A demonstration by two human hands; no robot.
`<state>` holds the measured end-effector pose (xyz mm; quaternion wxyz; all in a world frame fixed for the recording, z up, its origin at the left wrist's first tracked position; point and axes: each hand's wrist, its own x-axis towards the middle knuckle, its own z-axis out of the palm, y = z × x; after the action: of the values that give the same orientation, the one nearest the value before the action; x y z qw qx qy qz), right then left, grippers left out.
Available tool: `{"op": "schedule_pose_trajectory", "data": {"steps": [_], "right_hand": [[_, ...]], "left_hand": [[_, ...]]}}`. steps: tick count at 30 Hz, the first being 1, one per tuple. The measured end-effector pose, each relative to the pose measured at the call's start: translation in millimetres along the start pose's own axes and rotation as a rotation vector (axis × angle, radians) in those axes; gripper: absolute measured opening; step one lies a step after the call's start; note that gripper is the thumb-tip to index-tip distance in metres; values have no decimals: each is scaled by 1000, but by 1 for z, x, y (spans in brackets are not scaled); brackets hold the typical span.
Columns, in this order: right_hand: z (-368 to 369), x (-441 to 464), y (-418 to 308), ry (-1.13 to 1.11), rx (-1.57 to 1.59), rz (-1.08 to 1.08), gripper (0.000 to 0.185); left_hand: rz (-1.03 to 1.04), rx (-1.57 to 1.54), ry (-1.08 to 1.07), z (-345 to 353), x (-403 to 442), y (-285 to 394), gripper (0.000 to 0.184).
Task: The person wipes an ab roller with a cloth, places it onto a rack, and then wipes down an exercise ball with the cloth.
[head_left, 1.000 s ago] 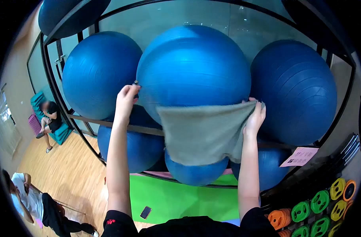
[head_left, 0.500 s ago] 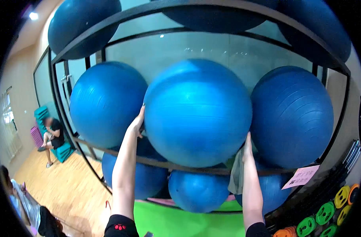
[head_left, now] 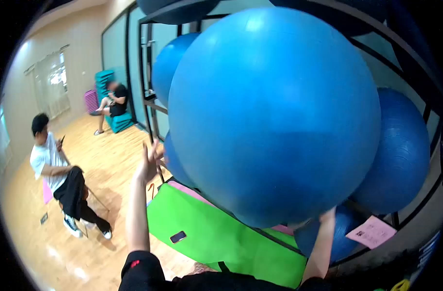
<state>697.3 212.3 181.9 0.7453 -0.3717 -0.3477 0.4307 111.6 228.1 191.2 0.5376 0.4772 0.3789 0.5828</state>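
Big blue ball [head_left: 275, 111] sits mid-view between my two hands, in front of the dark rack [head_left: 156, 107]. My left hand [head_left: 147, 167] is just off the ball's left side, grip apart, fingers spread. My right hand [head_left: 327, 217] is at the ball's lower right edge, partly hidden by it; can't tell whether that grip is apart or together. Another blue ball [head_left: 401, 150] on the right, pink sign [head_left: 372, 232] below it. Green mat [head_left: 231, 247] underneath, phone [head_left: 178, 236] lying on it. Far left, a seated person in white [head_left: 49, 157]; farther back, a person in black [head_left: 118, 99] on teal blocks [head_left: 120, 124].
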Motion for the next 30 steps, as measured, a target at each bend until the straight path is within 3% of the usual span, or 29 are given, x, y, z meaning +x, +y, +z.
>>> {"op": "schedule_pose_trajectory", "data": {"steps": [2,3,4,5,9,10,11,12,14,16,17,19,21,22,24,25,26,28,29,30], "right_hand": [[1,-17,21,-92,-95,129,81],[3,-24,26,-148,-146,200,79],[11,-30,28,-212,-202,263,78],[22,-34,29,-269,-254,322,76],[95,-53,32,-477,-375,416,71],[92,-48,65,-596,-343,391,71],[66,-87,87,-535,-440,365,71],[51,-108,104,-518,-521,534,66],[68,-158,141,-640,-539,624,67],[75,-218,185,-791,-557,654,68],[100,-206,209,-806,-589,685,68],[92,-259,244,-875,-651,762,68],[108,-306,258,-927,-480,982,68],[110,-340,271,-950,-509,883,76],[141,-354,291,-1017,-574,857,73],[134,-339,296,-1067,-646,803,70],[149,-355,285,-922,-748,747,58],[154,-373,346,-947,-739,601,48],[165,-396,363,-1027,-675,561,45],[179,-435,379,-1108,-606,521,42]], "left_hand": [[-28,106,-74,-6,-68,-47,99],[56,128,-94,22,-119,-58,102],[214,42,-52,24,-144,-47,103],[249,-387,-59,24,-173,-33,97],[-125,321,275,-95,-175,-72,77],[-218,183,363,-79,-230,-95,75],[-299,32,468,-60,-287,-119,74],[-364,-118,584,-41,-343,-143,73],[-491,-162,706,-76,-430,-159,73],[-509,-90,800,-60,-534,-157,72],[-538,-100,847,-73,-531,-153,72],[-616,-126,913,-77,-616,-194,72],[-526,-211,1031,-65,-667,-197,74],[-606,-147,1062,-66,-697,-181,74],[-696,-93,1087,-63,-709,-136,71],[-740,-108,1089,-60,-709,-150,71],[-561,97,1091,-75,-731,-168,70],[-386,272,1043,-83,-735,-165,70],[-376,254,1000,-86,-711,-141,71],[-533,420,977,-110,-703,-175,72]]}}
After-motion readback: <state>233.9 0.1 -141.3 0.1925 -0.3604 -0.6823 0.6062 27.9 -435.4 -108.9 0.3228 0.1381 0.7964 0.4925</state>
